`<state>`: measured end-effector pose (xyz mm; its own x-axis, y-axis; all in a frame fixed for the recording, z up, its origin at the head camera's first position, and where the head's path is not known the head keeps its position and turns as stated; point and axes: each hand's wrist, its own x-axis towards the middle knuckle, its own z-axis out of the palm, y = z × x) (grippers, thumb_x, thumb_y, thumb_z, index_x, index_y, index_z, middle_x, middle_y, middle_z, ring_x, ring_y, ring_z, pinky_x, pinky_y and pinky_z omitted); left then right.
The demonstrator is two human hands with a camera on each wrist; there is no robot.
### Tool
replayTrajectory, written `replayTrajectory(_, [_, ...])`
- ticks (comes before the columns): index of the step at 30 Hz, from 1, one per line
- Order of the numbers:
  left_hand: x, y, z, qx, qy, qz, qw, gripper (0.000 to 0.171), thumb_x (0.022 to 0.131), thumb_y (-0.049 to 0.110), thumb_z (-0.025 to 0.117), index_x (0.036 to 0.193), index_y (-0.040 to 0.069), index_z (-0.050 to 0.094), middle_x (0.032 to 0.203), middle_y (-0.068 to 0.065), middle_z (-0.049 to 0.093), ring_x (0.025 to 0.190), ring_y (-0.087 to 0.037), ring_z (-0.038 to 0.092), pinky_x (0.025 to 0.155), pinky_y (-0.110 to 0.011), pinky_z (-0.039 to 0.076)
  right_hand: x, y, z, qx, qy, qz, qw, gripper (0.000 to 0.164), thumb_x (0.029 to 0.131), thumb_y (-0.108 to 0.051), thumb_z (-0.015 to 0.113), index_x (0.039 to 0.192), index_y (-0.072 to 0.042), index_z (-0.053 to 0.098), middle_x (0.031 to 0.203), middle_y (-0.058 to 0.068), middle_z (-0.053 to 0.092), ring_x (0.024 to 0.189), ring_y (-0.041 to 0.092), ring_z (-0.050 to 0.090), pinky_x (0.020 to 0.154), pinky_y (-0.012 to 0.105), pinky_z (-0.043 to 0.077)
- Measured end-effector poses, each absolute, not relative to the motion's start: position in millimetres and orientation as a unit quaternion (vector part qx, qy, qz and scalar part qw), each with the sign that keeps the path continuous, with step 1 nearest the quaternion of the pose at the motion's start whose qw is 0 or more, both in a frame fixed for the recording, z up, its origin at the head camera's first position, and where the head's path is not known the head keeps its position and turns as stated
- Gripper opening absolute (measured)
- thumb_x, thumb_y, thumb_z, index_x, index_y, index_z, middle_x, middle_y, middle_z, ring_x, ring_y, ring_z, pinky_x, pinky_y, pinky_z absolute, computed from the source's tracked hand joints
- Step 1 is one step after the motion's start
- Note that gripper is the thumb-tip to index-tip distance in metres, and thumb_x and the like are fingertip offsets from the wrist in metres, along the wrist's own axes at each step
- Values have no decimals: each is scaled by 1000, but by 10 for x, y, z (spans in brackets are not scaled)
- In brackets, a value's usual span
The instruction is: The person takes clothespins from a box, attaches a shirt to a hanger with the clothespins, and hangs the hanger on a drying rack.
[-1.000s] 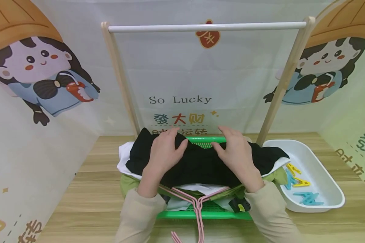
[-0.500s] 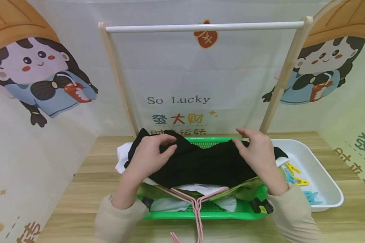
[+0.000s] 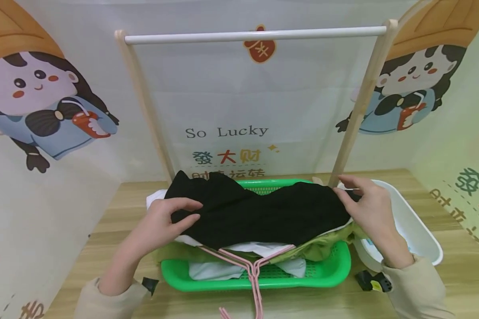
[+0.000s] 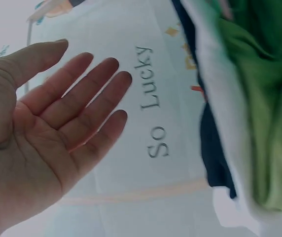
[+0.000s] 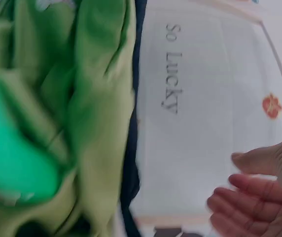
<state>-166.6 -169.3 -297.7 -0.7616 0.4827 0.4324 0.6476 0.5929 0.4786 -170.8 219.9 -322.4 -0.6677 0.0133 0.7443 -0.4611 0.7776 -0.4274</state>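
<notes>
A black garment (image 3: pixel 255 217) lies spread across the top of a pile, over a white cloth (image 3: pixel 155 197) and an olive-green garment (image 3: pixel 323 246). Pink wire hangers (image 3: pixel 257 283) stick out of the pile toward the front. My left hand (image 3: pixel 159 221) hovers at the left end of the black garment, fingers and thumb apart, holding nothing. In the left wrist view its palm stands clear of the cloth. At the pile's right end is my right hand (image 3: pixel 371 210), fingers relaxed and apart from the thumb; the right wrist view shows nothing in it.
Beneath the clothes stands a green plastic basket (image 3: pixel 175 277) with pale cloth inside. A wooden rack with a white rail (image 3: pixel 255 35) rises behind. To the right sits a white tray (image 3: pixel 429 246), partly hidden by my right hand; a printed backdrop surrounds the wooden tabletop (image 3: pixel 104 226).
Both hands have moved apart from above the middle of the black garment, the left one leftward and nearer, the right one rightward over the tray's edge. The clothes stay in place.
</notes>
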Motion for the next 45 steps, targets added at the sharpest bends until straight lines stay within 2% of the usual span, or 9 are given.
replayTrajectory(4, [-1663, -1818, -3066, -315, -882, -325, 129, 17, 81, 2, 70, 98, 3, 70, 96, -6, 70, 90, -20, 64, 75, -39, 52, -1689, 2411, -3365, 128, -861, 301, 389, 24, 72, 8, 74, 95, 5, 69, 84, 17, 69, 75, 31, 64, 69, 3, 41])
replayTrajectory(7, [-1670, -1899, -3142, -310, -887, -315, 132, 18, 80, 0, 70, 98, 2, 70, 96, -6, 70, 89, -21, 65, 73, -38, 53, -1667, 2601, -3502, 112, -878, 275, 375, 23, 71, 7, 75, 94, 6, 68, 81, 18, 69, 72, 33, 64, 66, 21, 52])
replayTrajectory(11, [-1703, -1962, -3243, -311, -890, -304, 138, 19, 79, -1, 72, 97, 1, 70, 95, -7, 70, 86, -21, 65, 67, -32, 53, -1633, 2880, -3633, 95, -911, 251, 312, 21, 72, 5, 73, 92, 8, 67, 80, 21, 68, 70, 36, 65, 62, 48, 52])
replayTrajectory(14, [-1729, -1983, -3304, -310, -886, -319, 129, 20, 79, -1, 71, 99, 0, 69, 96, -10, 69, 71, -14, 64, 57, -25, 51, -1616, 3077, -3704, 106, -932, 234, 255, 22, 73, 5, 73, 93, 8, 66, 81, 21, 68, 72, 37, 64, 64, 50, 52])
replayTrajectory(18, [-1741, -2016, -3373, -304, -881, -343, 116, 21, 80, -1, 71, 100, -1, 68, 97, -14, 68, 48, 1, 51, 45, -19, 44, -1592, 3274, -3810, 130, -947, 207, 206, 22, 71, 6, 73, 92, 9, 66, 83, 20, 68, 74, 36, 64, 64, 48, 52])
replayTrajectory(23, [-1775, -2036, -3435, -324, -876, -330, 137, 21, 77, -3, 72, 98, 0, 69, 94, -12, 69, 61, -1, 57, 48, -17, 45, -1554, 3435, -3926, 173, -957, 180, 147, 22, 67, 5, 76, 87, 3, 68, 83, 12, 69, 71, 26, 65, 62, 40, 52])
replayTrajectory(31, [-1815, -2039, -3513, -365, -857, -316, 180, 29, 69, -8, 76, 95, 3, 69, 92, -7, 69, 83, -17, 64, 56, -14, 49, -1584, 3491, -3975, 217, -965, 148, 16, 26, 66, -2, 79, 89, 0, 68, 84, 7, 68, 74, 23, 63, 66, 37, 52])
replayTrajectory(38, [-1857, -2033, -3536, -393, -847, -286, 214, 31, 66, -9, 77, 93, 3, 69, 90, -6, 68, 83, -20, 63, 60, -16, 50, -1603, 3479, -4000, 217, -969, 116, -19, 23, 67, -2, 78, 88, 0, 67, 79, 4, 67, 72, 22, 63, 65, 37, 51])
replayTrajectory(45, [-1845, -2006, -3508, -382, -869, -232, 215, 29, 68, -4, 78, 93, 6, 70, 90, -1, 68, 83, -18, 61, 64, -28, 51, -1600, 3488, -4056, 210, -974, 84, -25, 22, 65, 8, 70, 84, -2, 68, 79, 4, 67, 72, 20, 62, 66, 38, 51])
